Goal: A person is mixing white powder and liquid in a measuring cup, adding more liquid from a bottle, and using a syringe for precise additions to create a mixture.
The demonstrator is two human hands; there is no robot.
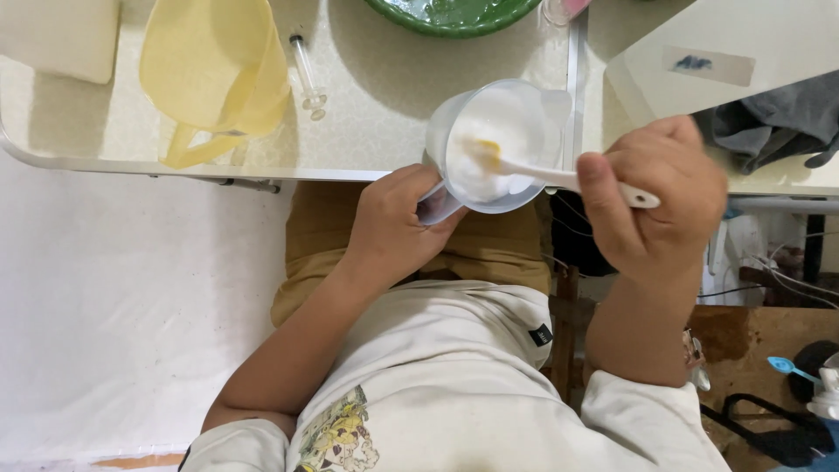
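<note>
My left hand (395,229) grips the handle side of a clear plastic measuring cup (524,109) held at the table's near edge, over my lap. White powder (494,131) fills the cup, with a small yellow patch in it. My right hand (657,199) is closed around the handle of a white plastic spoon (559,177), whose tip rests in the powder by the yellow patch.
A yellow plastic jug (216,65) lies on the pale table (376,96) at the left, a clear syringe (308,77) beside it. A green bowl (454,16) sits at the far edge. Grey cloth (778,118) lies at the right, a white block (57,35) far left.
</note>
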